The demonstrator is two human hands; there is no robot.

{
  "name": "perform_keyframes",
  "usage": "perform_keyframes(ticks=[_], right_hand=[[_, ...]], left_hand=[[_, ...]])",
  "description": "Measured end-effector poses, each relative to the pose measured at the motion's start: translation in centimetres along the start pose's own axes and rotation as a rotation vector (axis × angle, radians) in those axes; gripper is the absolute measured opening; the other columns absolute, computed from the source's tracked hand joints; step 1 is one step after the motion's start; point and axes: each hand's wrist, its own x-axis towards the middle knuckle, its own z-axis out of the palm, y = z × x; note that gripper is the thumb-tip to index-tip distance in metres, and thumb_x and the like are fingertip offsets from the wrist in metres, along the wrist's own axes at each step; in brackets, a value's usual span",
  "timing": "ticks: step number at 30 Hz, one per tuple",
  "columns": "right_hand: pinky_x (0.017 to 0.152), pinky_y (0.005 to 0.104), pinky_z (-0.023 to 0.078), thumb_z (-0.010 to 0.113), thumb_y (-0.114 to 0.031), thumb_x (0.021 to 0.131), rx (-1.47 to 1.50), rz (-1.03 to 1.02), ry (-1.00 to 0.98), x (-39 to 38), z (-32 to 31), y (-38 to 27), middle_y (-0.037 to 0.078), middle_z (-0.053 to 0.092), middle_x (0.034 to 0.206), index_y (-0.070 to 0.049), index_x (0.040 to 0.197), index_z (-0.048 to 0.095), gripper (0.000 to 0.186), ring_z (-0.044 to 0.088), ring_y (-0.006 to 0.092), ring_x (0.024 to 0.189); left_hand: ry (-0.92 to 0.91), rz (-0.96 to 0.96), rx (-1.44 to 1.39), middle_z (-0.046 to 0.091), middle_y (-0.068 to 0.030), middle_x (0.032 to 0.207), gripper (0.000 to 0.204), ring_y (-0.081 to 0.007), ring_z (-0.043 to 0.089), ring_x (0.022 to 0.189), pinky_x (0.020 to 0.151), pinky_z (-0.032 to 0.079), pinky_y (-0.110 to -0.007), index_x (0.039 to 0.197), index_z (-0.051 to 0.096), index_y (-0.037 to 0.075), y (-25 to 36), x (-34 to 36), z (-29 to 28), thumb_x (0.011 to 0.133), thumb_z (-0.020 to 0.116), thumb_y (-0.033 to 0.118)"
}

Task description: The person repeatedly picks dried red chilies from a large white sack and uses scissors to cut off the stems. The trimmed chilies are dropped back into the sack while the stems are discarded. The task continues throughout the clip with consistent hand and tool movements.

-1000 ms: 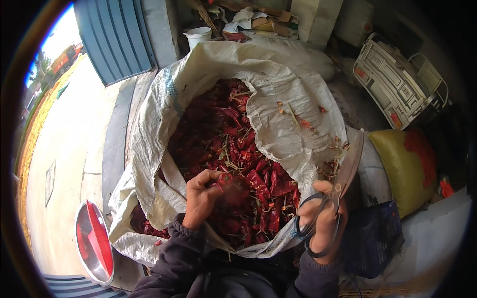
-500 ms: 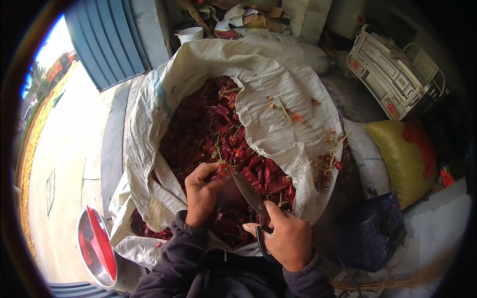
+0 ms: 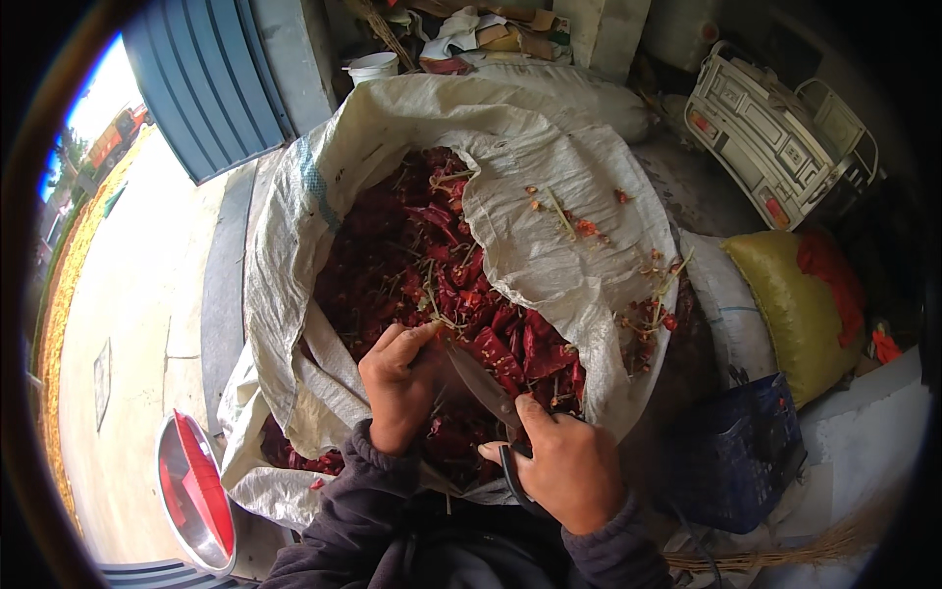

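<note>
A large white woven sack (image 3: 285, 255) is full of dried red chilies (image 3: 437, 211), with stems and bits scattered on its folded right flap. My left hand (image 3: 397, 383) pinches a small red-orange chili piece (image 3: 437, 333) by a thin stem, over the pile. My right hand (image 3: 564, 471) grips large dark-handled scissors (image 3: 476, 378), their blades reaching up to my left fingertips. A second white sack (image 3: 245, 407) holding chilies lies at the lower left, partly under the big one.
Left: an oval metal basin (image 3: 211, 545) with red plastic, sunlit pavement, a blue corrugated door (image 3: 201, 83). Back: a white bucket (image 3: 373, 67), scraps, stuffed sacks. Right: an off-white vehicle tailgate (image 3: 775, 137), a yellow sack (image 3: 785, 324), a dark blue crate (image 3: 731, 461), straw broom bristles (image 3: 785, 558).
My right hand and scissors have swung left and inward from the sack's right edge to my left fingertips. My left hand has shifted slightly left and up.
</note>
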Motion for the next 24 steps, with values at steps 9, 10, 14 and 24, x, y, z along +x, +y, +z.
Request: perform_keyframes(ticks=[9,10,14,24], right_hand=[[0.056,0.0432,0.054,0.086,-0.046,0.077,0.088,-0.023,0.094,0.9,0.1,-0.6,0.016,0.068,0.071,-0.002,0.118,0.07,0.062,0.069,0.0342,0.064],[0.056,0.0426,0.054,0.087,-0.045,0.077,0.097,-0.025,0.107,0.9,0.4,-0.7,0.015,0.069,0.071,-0.002,0.119,0.07,0.063,0.069,0.0332,0.063],[0.054,0.041,0.053,0.089,-0.043,0.076,0.184,-0.034,0.246,0.6,3.2,0.0,0.013,0.069,0.072,-0.003,0.12,0.07,0.063,0.069,0.0312,0.062],[0.054,0.0281,0.045,0.072,-0.032,0.096,0.899,0.08,0.555,3.5,2.0,2.5,0.003,0.06,0.073,-0.004,0.12,0.065,0.038,0.056,0.0144,0.057]], left_hand=[[0.052,0.028,-0.029,0.066,-0.0059,0.082,0.039,-0.0137,0.065,0.075,0.069,0.05,-0.026,0.105,0.076,0.0,1.5,1.4,-0.2,0.069,0.069,-0.014],[0.063,-0.001,-0.083,0.064,-0.0063,0.079,0.037,-0.0132,0.064,0.072,0.066,0.049,-0.026,0.104,0.075,-0.001,1.5,1.5,-0.2,0.07,0.07,-0.013],[0.068,-0.14,-0.298,0.063,-0.0036,0.082,0.038,-0.0108,0.06,0.08,0.074,0.047,-0.024,0.103,0.074,-0.003,2.5,1.5,0.2,0.069,0.06,-0.013],[0.072,-0.089,-0.353,0.066,-0.0032,0.079,0.018,-0.0104,0.061,0.069,0.063,0.048,-0.024,0.097,0.072,-0.003,3.9,2.6,1.3,0.082,0.066,-0.012]])
